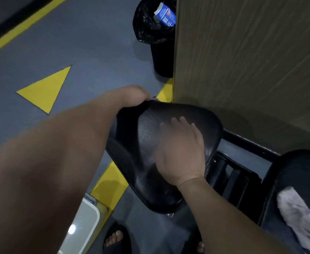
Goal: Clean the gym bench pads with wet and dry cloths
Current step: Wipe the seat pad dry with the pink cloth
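A black seat pad [147,143] of the gym bench fills the middle of the view. My left hand [134,96] curls over the pad's far edge and grips it; a small pale scrap shows just past the fingers, too small to identify. My right hand [181,149] lies flat on top of the pad with fingers spread, blurred by motion, and no cloth is visible under it. A grey-white cloth [301,217] lies crumpled on the second black pad [297,167] at the right edge, apart from both hands.
A black bin [161,57] lined with a bag and holding a blue carton stands by the wooden panel [242,52]. A white container [84,222] sits on the floor at lower left. The black bench frame [242,175] links the pads. My sandalled foot [116,237] is below.
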A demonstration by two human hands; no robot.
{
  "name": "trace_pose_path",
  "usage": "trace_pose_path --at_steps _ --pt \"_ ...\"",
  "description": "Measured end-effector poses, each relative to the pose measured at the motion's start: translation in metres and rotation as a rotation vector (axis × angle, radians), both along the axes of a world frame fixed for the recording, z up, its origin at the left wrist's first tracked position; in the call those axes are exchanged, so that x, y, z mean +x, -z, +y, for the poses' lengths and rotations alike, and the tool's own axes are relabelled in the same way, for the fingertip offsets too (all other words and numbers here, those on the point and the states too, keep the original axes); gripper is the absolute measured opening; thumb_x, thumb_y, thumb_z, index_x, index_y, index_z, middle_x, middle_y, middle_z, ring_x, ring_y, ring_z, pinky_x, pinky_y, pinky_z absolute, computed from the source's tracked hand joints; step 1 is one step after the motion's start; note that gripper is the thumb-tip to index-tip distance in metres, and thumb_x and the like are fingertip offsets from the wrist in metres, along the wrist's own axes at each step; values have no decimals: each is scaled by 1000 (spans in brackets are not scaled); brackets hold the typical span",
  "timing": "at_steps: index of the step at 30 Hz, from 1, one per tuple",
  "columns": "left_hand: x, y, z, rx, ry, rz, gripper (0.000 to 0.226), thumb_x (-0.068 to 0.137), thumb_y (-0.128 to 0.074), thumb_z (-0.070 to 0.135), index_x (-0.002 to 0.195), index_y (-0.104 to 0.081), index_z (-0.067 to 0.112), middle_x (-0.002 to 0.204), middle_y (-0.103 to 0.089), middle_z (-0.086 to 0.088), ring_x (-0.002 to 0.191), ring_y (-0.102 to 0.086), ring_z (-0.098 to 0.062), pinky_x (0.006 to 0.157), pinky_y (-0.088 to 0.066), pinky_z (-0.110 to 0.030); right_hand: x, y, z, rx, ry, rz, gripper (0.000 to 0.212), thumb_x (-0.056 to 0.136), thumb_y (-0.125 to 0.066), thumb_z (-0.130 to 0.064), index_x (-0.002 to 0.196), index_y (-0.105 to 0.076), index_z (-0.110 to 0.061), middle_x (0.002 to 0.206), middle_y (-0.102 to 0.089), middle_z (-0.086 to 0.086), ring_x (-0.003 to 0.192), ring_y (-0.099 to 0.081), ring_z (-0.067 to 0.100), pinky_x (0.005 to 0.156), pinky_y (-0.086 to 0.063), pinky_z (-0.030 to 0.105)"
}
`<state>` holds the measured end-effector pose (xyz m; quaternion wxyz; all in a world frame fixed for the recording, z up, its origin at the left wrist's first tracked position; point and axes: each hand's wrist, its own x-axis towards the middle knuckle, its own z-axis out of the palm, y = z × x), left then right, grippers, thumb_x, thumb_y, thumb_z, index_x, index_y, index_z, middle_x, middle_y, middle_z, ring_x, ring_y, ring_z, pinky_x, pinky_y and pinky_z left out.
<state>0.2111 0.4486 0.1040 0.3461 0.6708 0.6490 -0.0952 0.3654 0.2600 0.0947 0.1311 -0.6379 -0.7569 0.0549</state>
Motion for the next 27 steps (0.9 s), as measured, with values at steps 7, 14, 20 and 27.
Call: trace_pose_path --at_steps 7,14,20,27 --pt "-53 15 2 -156 -314 -319 41 80 -55 51 109 -78 36 111 -77 8 105 -72 -19 108 -47 -39 -9 -28 -2 258 -24 95 42 72 -40 -26 77 -76 -5 79 -72 19 69 -70 41 57 -58 48" --pt "-70 27 -21 -36 -551 -344 59 78 -59 73 108 -78 25 113 -75 -1 108 -69 -23 110 -45 -42 -3 -16 -1 54 11 61 33 73 -52 -25 87 -76 -7 90 -71 19 81 -68 45 67 -56 58" --pt "-97 48 -71 -37 -821 -546 52 95 -49 61 120 -72 22 116 -75 -1 111 -69 -21 107 -50 -44 -2 -16 -4 44 32 121 18 66 -65 -19 79 -72 -10 81 -67 18 76 -64 44 65 -55 58" --pt "-60 28 -60 197 -726 -333 48 110 -35 39 131 -62 6 141 -57 -17 129 -53 -33 106 -39 -34 -3 -15 -4 37 36 131 21 72 -57 -24 80 -72 -11 82 -67 16 78 -64 42 68 -54 55"
